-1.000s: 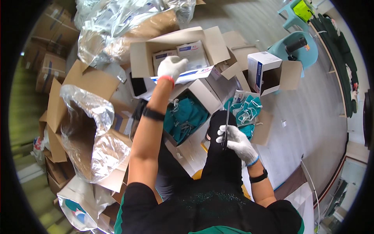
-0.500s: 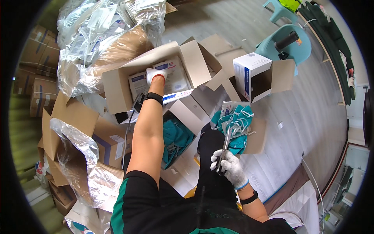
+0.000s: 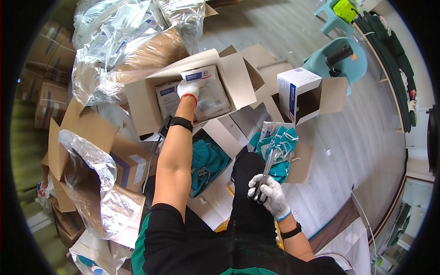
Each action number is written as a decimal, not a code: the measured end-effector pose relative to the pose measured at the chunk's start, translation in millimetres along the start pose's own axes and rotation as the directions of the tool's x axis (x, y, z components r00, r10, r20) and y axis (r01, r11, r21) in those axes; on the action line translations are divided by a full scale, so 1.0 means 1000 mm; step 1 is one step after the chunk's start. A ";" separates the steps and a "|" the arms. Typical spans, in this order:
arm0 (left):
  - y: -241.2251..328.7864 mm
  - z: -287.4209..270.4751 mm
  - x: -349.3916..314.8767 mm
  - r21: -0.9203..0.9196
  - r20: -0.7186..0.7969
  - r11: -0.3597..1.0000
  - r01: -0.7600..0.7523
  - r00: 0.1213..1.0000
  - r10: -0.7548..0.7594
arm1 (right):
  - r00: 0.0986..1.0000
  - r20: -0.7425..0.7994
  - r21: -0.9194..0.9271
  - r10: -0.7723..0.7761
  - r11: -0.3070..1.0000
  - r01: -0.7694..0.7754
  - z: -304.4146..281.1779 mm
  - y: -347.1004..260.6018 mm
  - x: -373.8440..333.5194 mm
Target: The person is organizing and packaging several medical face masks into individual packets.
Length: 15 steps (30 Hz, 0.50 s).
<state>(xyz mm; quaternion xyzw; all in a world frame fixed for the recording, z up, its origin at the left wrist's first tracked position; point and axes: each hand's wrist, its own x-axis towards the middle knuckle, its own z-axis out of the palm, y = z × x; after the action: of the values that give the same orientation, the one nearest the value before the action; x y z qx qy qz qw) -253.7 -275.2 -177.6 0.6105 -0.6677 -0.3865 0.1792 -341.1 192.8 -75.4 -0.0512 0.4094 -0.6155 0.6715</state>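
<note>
My left hand (image 3: 188, 90), in a white glove with a red cuff, reaches into an open carton (image 3: 141, 104). Its fingers are closed at the printed upper part of a clear plastic packet (image 3: 214, 99); other packets lie beside and beneath it. My right hand (image 3: 273, 198), gloved in white with a blue cuff, holds a pair of scissors (image 3: 269, 167) with the blades pointing away from me. Just beyond the blades is a pile of teal cloth masks (image 3: 280, 140) with white straps. More teal masks (image 3: 207, 158) fill a box between my arms.
A white box (image 3: 300, 88) lies open on its side at right, near a light blue stool (image 3: 357, 62). Large clear plastic bags (image 3: 133, 50) of packets are heaped at far left. An open brown carton (image 3: 87, 133) with a plastic liner stands left of my arm.
My left hand has shifted slightly, and the packet's printed top edge is now raised at its fingers. My right hand still holds the scissors in nearly the same place.
</note>
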 end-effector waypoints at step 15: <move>0.088 -0.142 -0.281 0.468 -0.147 0.280 -0.838 0.239 0.960 | 0.960 0.200 -0.147 -0.194 0.963 0.225 0.113 -0.069 0.027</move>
<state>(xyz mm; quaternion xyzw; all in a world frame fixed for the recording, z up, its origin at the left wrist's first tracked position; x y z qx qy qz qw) -159.0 -53.3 42.5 0.1898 -0.8913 0.0296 0.4108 -328.4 103.9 24.8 -0.2074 0.3885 -0.6392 0.6304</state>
